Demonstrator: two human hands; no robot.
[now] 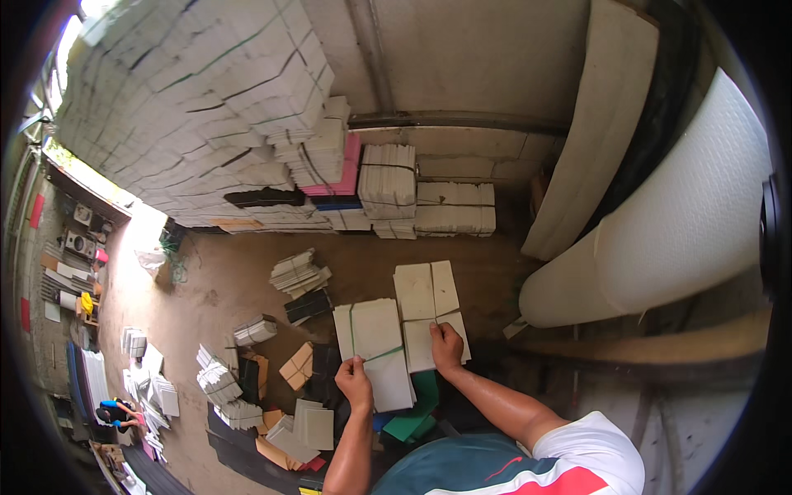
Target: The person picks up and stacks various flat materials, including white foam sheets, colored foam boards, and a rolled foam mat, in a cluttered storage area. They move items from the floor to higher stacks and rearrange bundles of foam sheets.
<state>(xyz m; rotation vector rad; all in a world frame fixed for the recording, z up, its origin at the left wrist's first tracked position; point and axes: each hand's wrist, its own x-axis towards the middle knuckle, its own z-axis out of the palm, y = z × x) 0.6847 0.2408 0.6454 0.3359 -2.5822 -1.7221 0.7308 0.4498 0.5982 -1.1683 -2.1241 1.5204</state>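
Two tied bundles of white sheets lie side by side on the brown floor in front of me. My left hand [355, 381] grips the near edge of the left bundle [373, 351], which is bound with a green band. Fingers of my right hand [446, 344] press down on the right bundle [429, 309], bound with a dark cord. Under both bundles, green sheets [419, 412] and dark sheets show near my knees.
A tall wall of tied white bundles [198, 107] rises at the back left, with a pink stack [342, 177] among them. A big roll of bubble wrap [676, 223] leans at the right beside a flat board [594, 124]. Small loose stacks [299, 272] litter the floor at left.
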